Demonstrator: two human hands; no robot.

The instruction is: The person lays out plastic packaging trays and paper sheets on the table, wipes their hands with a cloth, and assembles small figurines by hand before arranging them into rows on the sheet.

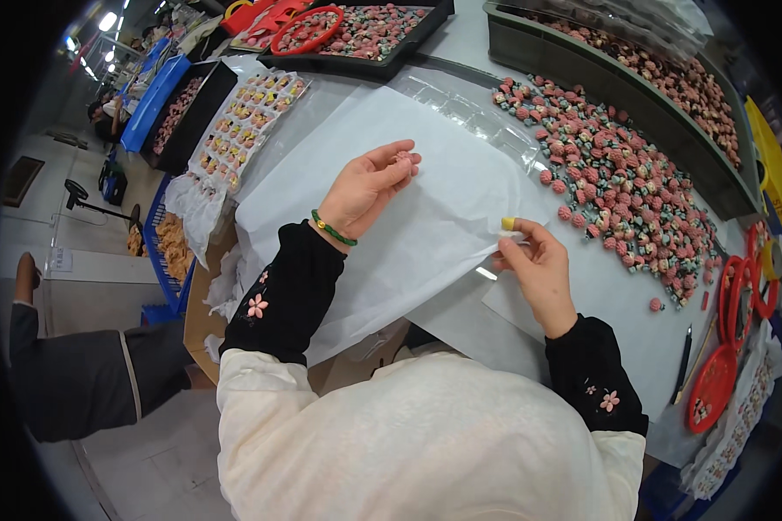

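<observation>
Black sleeves (300, 273), pink flowers (257, 306); cream garment (443, 434); green bracelet (333, 231).

grey tiled floor (169, 464) | lit ceiling lamps (107, 22) | pale worktable (617, 301)

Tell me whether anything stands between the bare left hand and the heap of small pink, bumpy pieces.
Part of the thin white paper sheet and a clear plastic tray lie between the left hand and the heap of pink pieces. Both look low, so they probably block little; nothing upright shows between.
</observation>
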